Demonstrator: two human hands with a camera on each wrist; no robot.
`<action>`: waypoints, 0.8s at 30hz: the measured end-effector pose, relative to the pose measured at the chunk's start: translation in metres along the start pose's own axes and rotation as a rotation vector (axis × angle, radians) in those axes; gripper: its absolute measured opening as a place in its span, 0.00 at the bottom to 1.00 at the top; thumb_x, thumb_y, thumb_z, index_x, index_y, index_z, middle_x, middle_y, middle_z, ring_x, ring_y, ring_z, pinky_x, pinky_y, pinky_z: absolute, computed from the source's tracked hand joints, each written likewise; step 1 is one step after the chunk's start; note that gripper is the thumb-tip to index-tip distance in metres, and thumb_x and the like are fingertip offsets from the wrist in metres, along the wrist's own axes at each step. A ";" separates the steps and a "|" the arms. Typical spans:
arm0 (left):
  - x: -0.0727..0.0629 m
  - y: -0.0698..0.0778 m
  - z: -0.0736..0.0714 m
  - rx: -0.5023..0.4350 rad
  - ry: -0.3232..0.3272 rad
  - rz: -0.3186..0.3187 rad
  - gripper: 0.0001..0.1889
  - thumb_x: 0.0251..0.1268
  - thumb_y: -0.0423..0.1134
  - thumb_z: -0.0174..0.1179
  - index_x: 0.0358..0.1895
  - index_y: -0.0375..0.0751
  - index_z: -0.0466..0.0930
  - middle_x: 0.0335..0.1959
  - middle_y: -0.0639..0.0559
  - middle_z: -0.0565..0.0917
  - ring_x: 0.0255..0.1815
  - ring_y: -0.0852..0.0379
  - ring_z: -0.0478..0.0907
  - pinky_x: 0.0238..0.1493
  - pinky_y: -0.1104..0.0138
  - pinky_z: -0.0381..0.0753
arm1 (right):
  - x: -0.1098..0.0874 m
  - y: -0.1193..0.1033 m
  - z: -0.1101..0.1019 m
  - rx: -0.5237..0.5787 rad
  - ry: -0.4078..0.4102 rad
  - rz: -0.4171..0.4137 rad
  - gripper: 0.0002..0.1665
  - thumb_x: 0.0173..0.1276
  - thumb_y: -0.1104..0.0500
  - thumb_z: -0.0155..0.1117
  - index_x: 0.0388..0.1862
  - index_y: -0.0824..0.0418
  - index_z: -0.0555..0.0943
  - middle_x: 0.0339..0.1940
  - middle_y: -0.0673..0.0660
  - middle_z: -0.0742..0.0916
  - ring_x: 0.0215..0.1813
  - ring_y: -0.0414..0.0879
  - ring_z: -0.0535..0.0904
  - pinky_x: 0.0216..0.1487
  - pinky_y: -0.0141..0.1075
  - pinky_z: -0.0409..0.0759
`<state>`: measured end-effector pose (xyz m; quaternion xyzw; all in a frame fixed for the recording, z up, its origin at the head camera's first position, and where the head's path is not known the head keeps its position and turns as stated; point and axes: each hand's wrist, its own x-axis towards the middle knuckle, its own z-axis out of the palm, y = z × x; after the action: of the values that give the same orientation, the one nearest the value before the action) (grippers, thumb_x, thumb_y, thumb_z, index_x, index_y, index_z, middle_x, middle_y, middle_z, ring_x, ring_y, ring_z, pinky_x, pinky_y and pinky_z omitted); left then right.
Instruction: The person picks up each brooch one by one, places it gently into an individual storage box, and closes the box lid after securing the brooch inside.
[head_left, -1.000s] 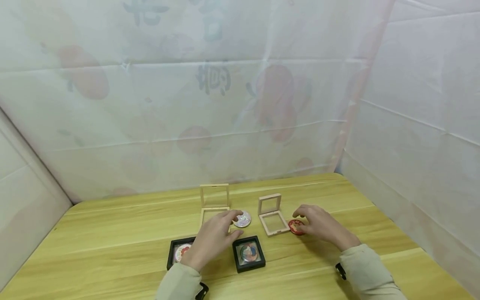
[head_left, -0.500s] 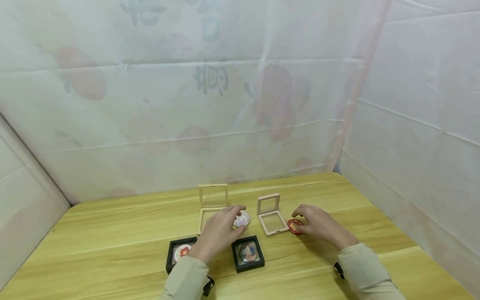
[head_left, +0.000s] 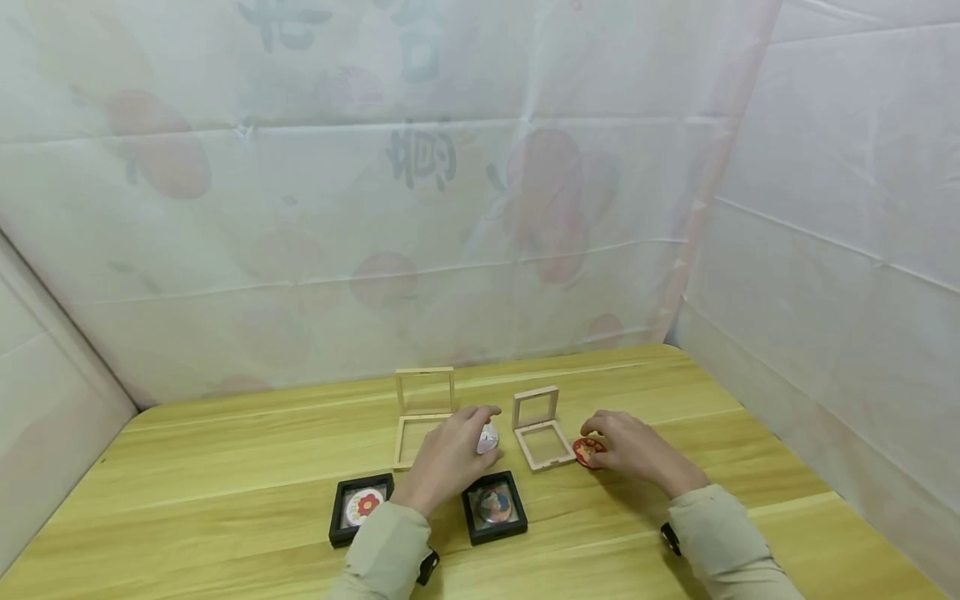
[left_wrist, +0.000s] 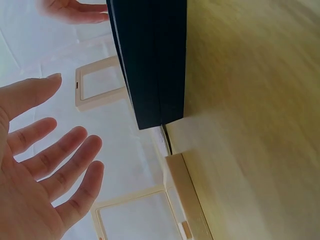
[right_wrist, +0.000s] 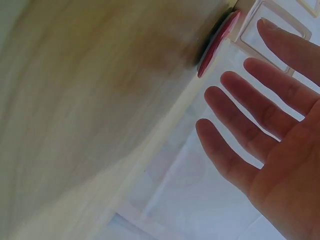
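Observation:
My left hand (head_left: pixel 448 458) reaches over the table with its fingers around a round whitish badge (head_left: pixel 489 439), which it partly covers. In the left wrist view that hand (left_wrist: pixel 47 170) has its fingers apart and grips nothing. My right hand (head_left: pixel 637 450) hovers by a red round badge (head_left: pixel 584 452) with a golden figure. No contact shows in the right wrist view, where the red badge (right_wrist: pixel 220 42) lies beyond the spread fingers. Two pale wooden display frames, one left (head_left: pixel 399 442) and one right (head_left: pixel 524 450), stand with lids raised.
Two black display cases hold badges: one left (head_left: pixel 337 517) with a red flower badge, one in the middle (head_left: pixel 498 533) with a multicoloured badge. All rest on a wood-grain table (head_left: pixel 225 500). Printed white cloth (head_left: pixel 300 208) hangs behind and at the sides.
My left hand has moved right and slightly forward, closer over the whitish badge, uncovering more of the left black case. The right hand stays by the red badge.

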<state>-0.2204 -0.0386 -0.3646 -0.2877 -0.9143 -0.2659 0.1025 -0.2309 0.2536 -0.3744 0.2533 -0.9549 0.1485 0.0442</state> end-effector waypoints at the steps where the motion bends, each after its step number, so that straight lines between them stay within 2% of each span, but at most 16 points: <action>1: 0.000 0.000 0.001 0.005 0.001 0.002 0.26 0.64 0.38 0.71 0.63 0.37 0.77 0.58 0.39 0.81 0.50 0.43 0.83 0.46 0.52 0.85 | 0.000 0.000 0.000 0.002 0.000 0.000 0.17 0.55 0.63 0.80 0.42 0.66 0.85 0.40 0.57 0.87 0.43 0.55 0.83 0.46 0.50 0.82; 11: 0.008 0.001 0.005 0.055 0.015 0.032 0.32 0.62 0.38 0.73 0.68 0.35 0.72 0.59 0.36 0.80 0.50 0.42 0.82 0.43 0.53 0.85 | -0.002 -0.003 0.002 0.001 -0.030 0.020 0.19 0.53 0.62 0.81 0.43 0.65 0.85 0.40 0.55 0.86 0.41 0.50 0.81 0.43 0.47 0.82; 16: 0.014 0.005 0.006 0.092 -0.013 0.049 0.36 0.61 0.39 0.74 0.71 0.35 0.69 0.60 0.36 0.79 0.50 0.43 0.82 0.46 0.55 0.85 | -0.003 -0.004 0.003 0.009 -0.047 0.062 0.20 0.53 0.62 0.82 0.44 0.65 0.85 0.41 0.54 0.85 0.40 0.48 0.80 0.42 0.45 0.81; 24: 0.020 0.008 0.006 0.100 -0.073 -0.008 0.41 0.58 0.40 0.76 0.74 0.36 0.65 0.64 0.37 0.76 0.58 0.42 0.78 0.52 0.52 0.83 | -0.001 -0.007 0.002 -0.024 -0.080 0.038 0.21 0.53 0.61 0.82 0.44 0.63 0.84 0.39 0.52 0.83 0.39 0.47 0.79 0.42 0.44 0.81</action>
<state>-0.2323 -0.0203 -0.3591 -0.2881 -0.9307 -0.2097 0.0823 -0.2265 0.2479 -0.3747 0.2405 -0.9622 0.1277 0.0064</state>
